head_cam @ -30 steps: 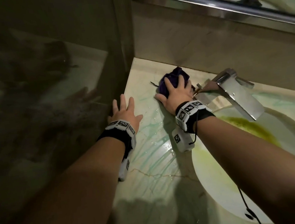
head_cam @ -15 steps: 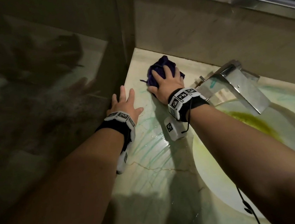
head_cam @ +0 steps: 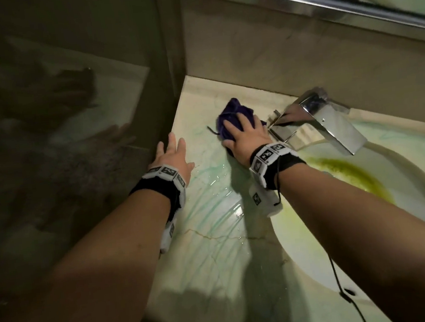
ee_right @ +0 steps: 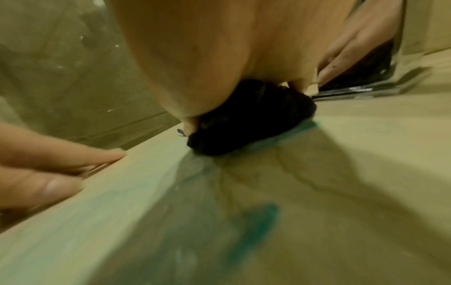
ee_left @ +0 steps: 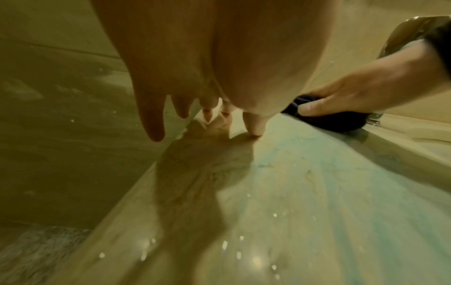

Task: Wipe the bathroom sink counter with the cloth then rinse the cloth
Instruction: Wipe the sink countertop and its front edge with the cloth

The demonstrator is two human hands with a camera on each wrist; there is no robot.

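Observation:
A bunched dark purple cloth (head_cam: 230, 113) (ee_left: 336, 121) (ee_right: 244, 125) lies on the wet marble counter (head_cam: 215, 240), just left of the chrome tap's base. My right hand (head_cam: 248, 135) (ee_left: 354, 90) is cupped over the cloth. Its fingers lie over the top and its thumb is against the near side, pressing the cloth onto the counter. My left hand (head_cam: 172, 157) (ee_right: 36, 173) lies flat with fingers spread at the counter's left edge, beside the glass panel. It holds nothing.
The chrome tap (head_cam: 334, 123) juts over the oval basin (head_cam: 408, 191), which has a yellow-green stain (head_cam: 353, 174). Teal streaks and water (head_cam: 211, 203) mark the counter. A glass partition (head_cam: 72, 150) stands at the left, a wall and mirror frame (head_cam: 320, 3) behind.
My right hand slid the cloth away from the tap toward the back corner, then back against the tap's base. The left hand has stayed in place.

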